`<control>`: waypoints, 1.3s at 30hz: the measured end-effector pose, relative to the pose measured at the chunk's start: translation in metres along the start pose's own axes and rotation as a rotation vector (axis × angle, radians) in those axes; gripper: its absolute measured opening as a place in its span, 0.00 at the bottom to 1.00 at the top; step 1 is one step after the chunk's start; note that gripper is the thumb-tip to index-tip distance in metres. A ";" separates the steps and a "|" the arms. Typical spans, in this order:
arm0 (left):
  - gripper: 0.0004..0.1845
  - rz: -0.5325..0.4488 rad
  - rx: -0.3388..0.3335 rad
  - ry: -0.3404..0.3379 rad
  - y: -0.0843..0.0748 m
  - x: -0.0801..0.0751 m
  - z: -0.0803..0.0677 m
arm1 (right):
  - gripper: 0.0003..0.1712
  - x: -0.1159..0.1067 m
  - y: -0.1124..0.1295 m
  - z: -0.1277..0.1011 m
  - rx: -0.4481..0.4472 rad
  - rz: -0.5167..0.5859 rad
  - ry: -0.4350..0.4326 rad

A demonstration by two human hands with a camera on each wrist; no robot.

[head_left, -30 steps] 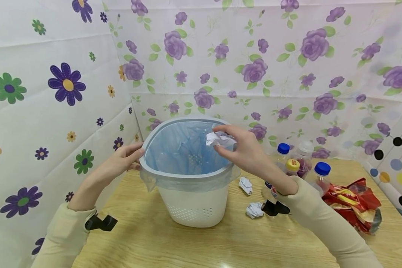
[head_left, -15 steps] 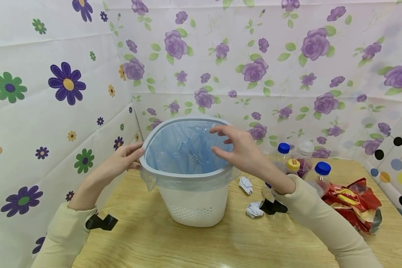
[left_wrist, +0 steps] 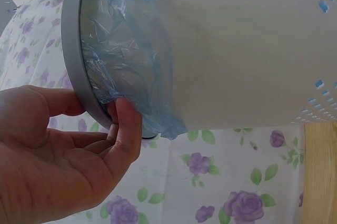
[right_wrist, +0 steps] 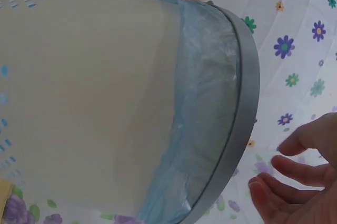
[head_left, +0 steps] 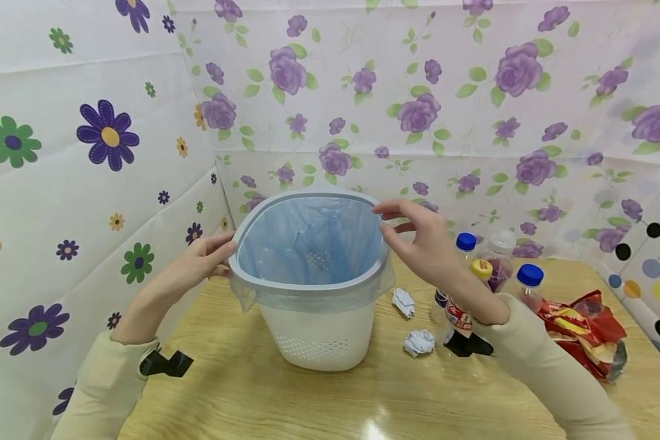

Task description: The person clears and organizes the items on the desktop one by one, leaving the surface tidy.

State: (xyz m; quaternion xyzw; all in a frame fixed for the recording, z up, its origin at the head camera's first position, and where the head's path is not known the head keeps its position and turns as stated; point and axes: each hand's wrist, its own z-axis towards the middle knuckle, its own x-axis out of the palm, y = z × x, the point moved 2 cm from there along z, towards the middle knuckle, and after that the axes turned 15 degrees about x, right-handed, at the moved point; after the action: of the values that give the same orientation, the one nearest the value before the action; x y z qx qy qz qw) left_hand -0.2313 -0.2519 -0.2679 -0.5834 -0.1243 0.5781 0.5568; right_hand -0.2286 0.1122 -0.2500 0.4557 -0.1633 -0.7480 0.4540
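Observation:
A cream wastebasket [head_left: 319, 333] with a grey rim stands upright, lined with a translucent blue bin bag [head_left: 286, 244] folded over the outside. At the left side of the rim, my left hand [head_left: 200, 260] pinches the edge; in the left wrist view the thumb is at the rim and curled fingers [left_wrist: 126, 129] lie against the bag below it. My right hand [head_left: 423, 241] hovers by the rim's right side with nothing in it, its fingers [right_wrist: 300, 171] loosely bent and apart from the rim. Two crumpled paper balls, one farther back [head_left: 403, 303] and one nearer [head_left: 419, 343], lie right of the basket.
Several plastic bottles, one with a blue cap [head_left: 530, 276] and another with a yellow cap [head_left: 481, 269], stand behind my right forearm. A red snack packet [head_left: 588, 333] lies at the right of the wooden table [head_left: 242, 391]. Flowered sheets [head_left: 330, 122] hang behind and to the left.
My right hand let go of a crumpled paper over the wastebasket, then drew back to the right, out past the rim. My left hand stayed at the rim.

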 end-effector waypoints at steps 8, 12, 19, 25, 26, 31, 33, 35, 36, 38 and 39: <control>0.28 0.005 -0.008 0.006 0.000 0.000 0.000 | 0.12 -0.006 -0.018 -0.016 -0.027 -0.006 -0.162; 0.28 0.003 -0.019 0.006 0.001 0.000 -0.001 | 0.12 -0.004 -0.027 -0.022 -0.030 -0.034 -0.174; 0.29 -0.006 -0.019 0.000 0.001 0.000 -0.001 | 0.13 0.001 -0.044 -0.032 -0.025 -0.080 -0.133; 0.29 -0.013 -0.022 -0.003 0.001 0.000 -0.001 | 0.17 0.007 -0.058 -0.043 0.039 -0.141 -0.026; 0.29 -0.014 -0.021 -0.003 0.001 0.001 -0.001 | 0.18 0.008 -0.060 -0.044 0.056 -0.149 0.002; 0.29 -0.015 -0.015 -0.003 0.000 0.001 -0.002 | 0.18 0.013 -0.070 -0.050 0.133 -0.190 0.128; 0.29 -0.014 -0.011 -0.002 0.000 0.001 -0.002 | 0.18 0.015 -0.075 -0.052 0.144 -0.215 0.171; 0.29 -0.015 -0.008 -0.001 0.001 0.001 -0.002 | 0.18 0.018 -0.080 -0.055 0.144 -0.245 0.212; 0.29 -0.018 -0.007 -0.002 0.001 0.001 -0.002 | 0.18 0.019 -0.083 -0.056 0.143 -0.261 0.233; 0.29 -0.023 -0.006 -0.003 0.002 0.000 -0.001 | 0.18 0.022 -0.088 -0.059 0.148 -0.287 0.277; 0.29 -0.026 -0.006 -0.004 0.002 0.000 -0.001 | 0.18 0.023 -0.090 -0.060 0.155 -0.298 0.298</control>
State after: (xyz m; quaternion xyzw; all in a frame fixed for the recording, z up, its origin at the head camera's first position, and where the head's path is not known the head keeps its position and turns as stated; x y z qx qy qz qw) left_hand -0.2317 -0.2527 -0.2700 -0.5822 -0.1347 0.5715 0.5624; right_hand -0.2302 0.1511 -0.3539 0.6138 -0.0824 -0.7164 0.3213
